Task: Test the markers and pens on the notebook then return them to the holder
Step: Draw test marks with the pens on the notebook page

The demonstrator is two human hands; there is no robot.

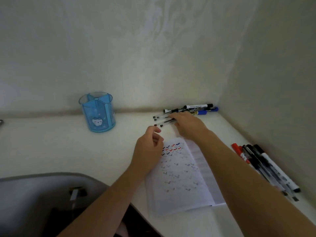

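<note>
Our forearms stretch across the white desk (51, 147), over the open notebook (181, 177).
We see its page ticked red, blue and black; the blue holder (97, 113) stands well to its left by the wall. Our right hand (188, 127) covers a fan of clear pens (165, 121), and we cannot tell whether its fingers clasp them; our left hand (148, 147) hovers near, fingers loosely curled on nothing. Corner markers (198, 107) lie behind, edge markers (253, 158) at right.
</note>
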